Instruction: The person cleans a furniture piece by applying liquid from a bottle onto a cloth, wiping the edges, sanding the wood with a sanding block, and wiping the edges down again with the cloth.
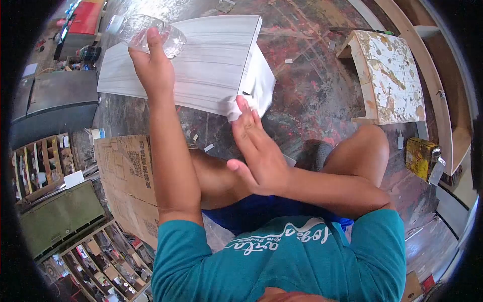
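My left hand [155, 65] is closed around a clear plastic bottle [173, 41], which lies tilted on its side in the grip above a white panel. The bottle's pale cap points to the upper left. Under the fingers of my right hand [259, 151] is a white cloth [234, 108], pressed to the near right corner of the white box-like piece [211, 55]. Its long top face has faint grey streaks. The right thumb stands apart from the other fingers, and part of the cloth is hidden beneath them.
A flattened cardboard sheet [123, 176] lies by my left leg. To the right stand a stained white stool-like piece [392, 75], a yellow tin [421, 160] and a wooden frame [445, 100]. Several wooden trays of tools [45, 168] sit at left. Scraps dot the paint-stained floor [312, 75].
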### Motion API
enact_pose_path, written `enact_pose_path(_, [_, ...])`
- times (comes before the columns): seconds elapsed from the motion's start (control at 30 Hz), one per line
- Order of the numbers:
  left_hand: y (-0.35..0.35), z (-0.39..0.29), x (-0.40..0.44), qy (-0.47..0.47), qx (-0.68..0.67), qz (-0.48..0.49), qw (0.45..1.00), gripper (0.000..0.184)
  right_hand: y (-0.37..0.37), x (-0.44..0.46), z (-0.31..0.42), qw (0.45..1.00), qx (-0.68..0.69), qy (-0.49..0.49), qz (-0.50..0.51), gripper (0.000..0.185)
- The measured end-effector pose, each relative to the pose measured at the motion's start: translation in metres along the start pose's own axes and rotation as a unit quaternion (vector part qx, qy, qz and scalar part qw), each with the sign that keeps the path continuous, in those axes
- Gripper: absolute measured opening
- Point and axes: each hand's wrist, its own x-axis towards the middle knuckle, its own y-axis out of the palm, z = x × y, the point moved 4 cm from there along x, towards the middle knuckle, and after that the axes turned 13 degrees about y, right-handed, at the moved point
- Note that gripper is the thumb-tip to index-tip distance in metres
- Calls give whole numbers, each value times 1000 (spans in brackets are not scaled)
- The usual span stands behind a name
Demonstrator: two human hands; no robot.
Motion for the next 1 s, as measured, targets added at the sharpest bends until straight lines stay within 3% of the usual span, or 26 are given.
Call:
enact_pose_path(0.2, [-1, 5, 0, 10, -3, 13, 1000, 53, -44, 69, -33, 998, -23, 17, -61, 75])
enact_pose_path(0.4, [-1, 5, 2, 5, -24, -1, 1000, 53, 7, -2, 3, 1000, 6, -16, -8, 84])
enact_pose_path(0.47, [1, -3, -1, 7, -13, 6, 1000, 52, 8, -4, 0, 1000, -20, -5, 9, 77])
enact_pose_path(0.7, [4, -4, -1, -2, -36, 4, 999, 51, -44, 82, -36, 996, 30, 35, -82, 68])
enact_pose_path(0.8, [0, -4, 0, 10, 33, 13, 999, 51, -18, 51, -20, 994, 37, 45, -88, 70])
enact_pose_path(1.0, [0, 3, -1, 8, -40, 13, 999, 51, 1, 26, -13, 995, 75, 35, -62, 71])
